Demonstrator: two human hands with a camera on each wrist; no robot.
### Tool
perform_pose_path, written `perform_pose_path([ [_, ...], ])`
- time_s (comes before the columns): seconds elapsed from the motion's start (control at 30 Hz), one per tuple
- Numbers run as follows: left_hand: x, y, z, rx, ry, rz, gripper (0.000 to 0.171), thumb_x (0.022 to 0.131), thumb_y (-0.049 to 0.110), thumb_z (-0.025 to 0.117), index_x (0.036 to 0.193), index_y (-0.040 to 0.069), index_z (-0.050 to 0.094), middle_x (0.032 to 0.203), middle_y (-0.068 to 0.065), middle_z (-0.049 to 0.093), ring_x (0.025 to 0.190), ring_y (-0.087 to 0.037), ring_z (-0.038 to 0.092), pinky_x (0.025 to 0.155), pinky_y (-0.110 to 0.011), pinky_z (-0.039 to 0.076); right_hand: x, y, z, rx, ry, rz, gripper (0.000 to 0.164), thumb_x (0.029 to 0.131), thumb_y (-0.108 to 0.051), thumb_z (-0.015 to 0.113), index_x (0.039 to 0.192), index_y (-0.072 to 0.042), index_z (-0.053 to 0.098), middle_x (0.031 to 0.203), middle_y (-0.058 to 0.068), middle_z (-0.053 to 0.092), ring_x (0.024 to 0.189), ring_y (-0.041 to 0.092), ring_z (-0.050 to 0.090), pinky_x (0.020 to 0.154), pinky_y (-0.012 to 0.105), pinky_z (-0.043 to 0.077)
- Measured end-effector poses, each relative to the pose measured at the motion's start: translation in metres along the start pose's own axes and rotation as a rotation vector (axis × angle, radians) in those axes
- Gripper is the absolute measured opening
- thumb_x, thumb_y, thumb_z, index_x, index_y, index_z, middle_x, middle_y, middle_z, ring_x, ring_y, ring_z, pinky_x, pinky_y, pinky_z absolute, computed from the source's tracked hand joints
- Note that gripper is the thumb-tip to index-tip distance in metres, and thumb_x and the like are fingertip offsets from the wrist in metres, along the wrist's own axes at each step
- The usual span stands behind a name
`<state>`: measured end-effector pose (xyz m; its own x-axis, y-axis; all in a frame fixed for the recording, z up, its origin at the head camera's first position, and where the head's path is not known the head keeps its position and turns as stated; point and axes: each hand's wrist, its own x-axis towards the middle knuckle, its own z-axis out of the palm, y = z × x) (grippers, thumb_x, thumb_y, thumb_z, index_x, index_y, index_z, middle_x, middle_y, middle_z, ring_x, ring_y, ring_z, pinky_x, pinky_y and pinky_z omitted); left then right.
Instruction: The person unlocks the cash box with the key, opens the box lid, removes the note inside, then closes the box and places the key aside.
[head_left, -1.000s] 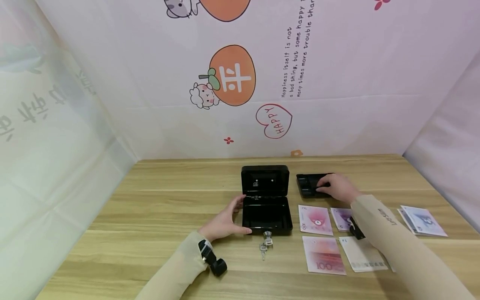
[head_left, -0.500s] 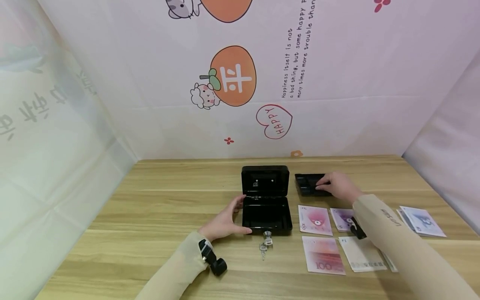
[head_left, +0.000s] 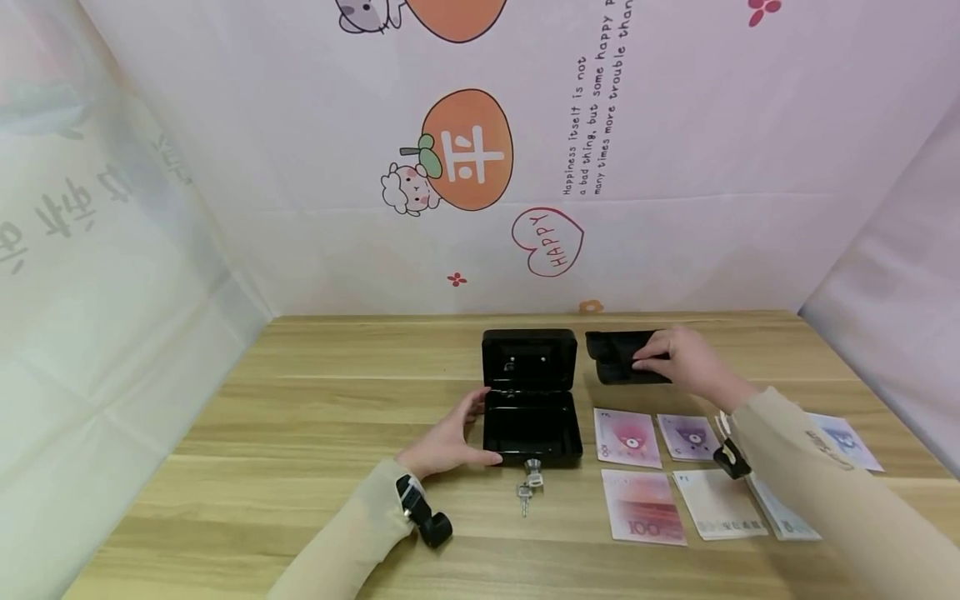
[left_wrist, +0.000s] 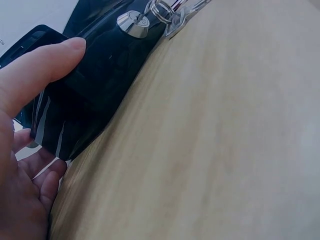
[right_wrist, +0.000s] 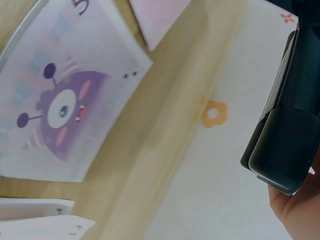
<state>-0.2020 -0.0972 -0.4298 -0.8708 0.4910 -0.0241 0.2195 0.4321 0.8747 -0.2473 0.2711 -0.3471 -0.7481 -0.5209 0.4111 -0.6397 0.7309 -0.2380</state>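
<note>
An open black cash box stands on the table with its lid raised at the back. My left hand grips its left end, thumb on the front corner and fingers along the side; the left wrist view shows the box wall between them. Right of the box, my right hand pinches a black compartment tray between thumb and fingers. The tray is tilted and raised off the table; its right part is hidden behind the hand. A silver key hangs from the ring at the box's lock.
Play banknotes lie right of the box: a pink one, a purple one, a red one, a beige stack, a pale green stack and blue ones partly behind the right sleeve. A printed cloth rises behind the table.
My right hand has lifted the tray off the table and tilted it, moving slightly up and away. The left hand has stayed on the cash box.
</note>
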Motion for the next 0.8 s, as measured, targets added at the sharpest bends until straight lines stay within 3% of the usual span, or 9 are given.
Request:
perform_pose_path([
  [0.3,-0.002,0.003,0.000,0.006,0.000,-0.005,0.099,0.075,0.026,0.081,0.151,0.018,0.017,0.150,-0.012,0.031,0.136,-0.030,0.034,0.112,-0.047,0.029,-0.004,-0.031,-0.011,-0.027,0.046,-0.053,0.009,0.073,-0.004,0.077,0.080,-0.009,0.077,0.077,-0.003,0.068,0.073,0.017,0.056,0.065,0.033,0.044],
  [0.57,-0.002,0.004,-0.001,0.005,-0.002,-0.010,0.099,0.075,0.026,0.080,0.151,0.017,0.017,0.150,-0.013,0.031,0.136,-0.030,0.033,0.112,-0.047,0.029,-0.009,-0.037,-0.004,-0.003,0.141,-0.189,0.014,0.064,0.001,0.081,0.075,-0.006,0.076,0.070,-0.004,0.066,0.064,0.011,0.052,0.057,0.025,0.039],
  [0.8,-0.002,0.004,-0.001,-0.009,-0.002,-0.008,0.099,0.075,0.023,0.080,0.151,0.017,0.017,0.150,-0.014,0.031,0.136,-0.030,0.032,0.113,-0.046,0.028,-0.019,-0.051,-0.002,-0.010,0.128,-0.175,0.015,0.064,0.000,0.081,0.076,-0.009,0.077,0.073,-0.007,0.065,0.068,0.009,0.050,0.055,0.022,0.042],
])
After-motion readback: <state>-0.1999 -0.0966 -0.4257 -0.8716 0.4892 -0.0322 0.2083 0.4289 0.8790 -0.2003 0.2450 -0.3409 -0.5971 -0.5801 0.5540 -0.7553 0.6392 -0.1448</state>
